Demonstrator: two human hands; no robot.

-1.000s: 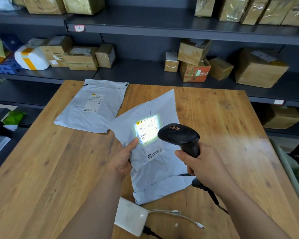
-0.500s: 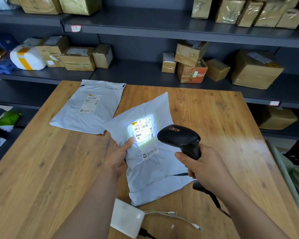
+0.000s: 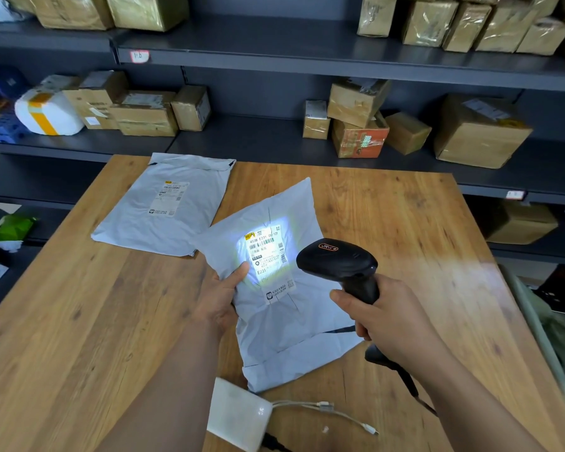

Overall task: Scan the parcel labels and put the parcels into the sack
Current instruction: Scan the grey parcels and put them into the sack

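left hand point(image 3: 221, 296) pinches a grey mailer parcel point(image 3: 276, 288) near the middle of the wooden tabletop point(image 3: 62, 321); right hand point(image 3: 385, 318) grips a black barcode scanner point(image 3: 338, 261), its light falling on the label point(image 3: 266, 256).

Left hand point(image 3: 221, 296) pinching — right hand point(image 3: 382, 316) curled tight.

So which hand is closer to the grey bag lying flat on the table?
Left. The left hand grips the lit-up parcel just this side of the flat grey bag; the right hand, holding the scanner, is farther right.
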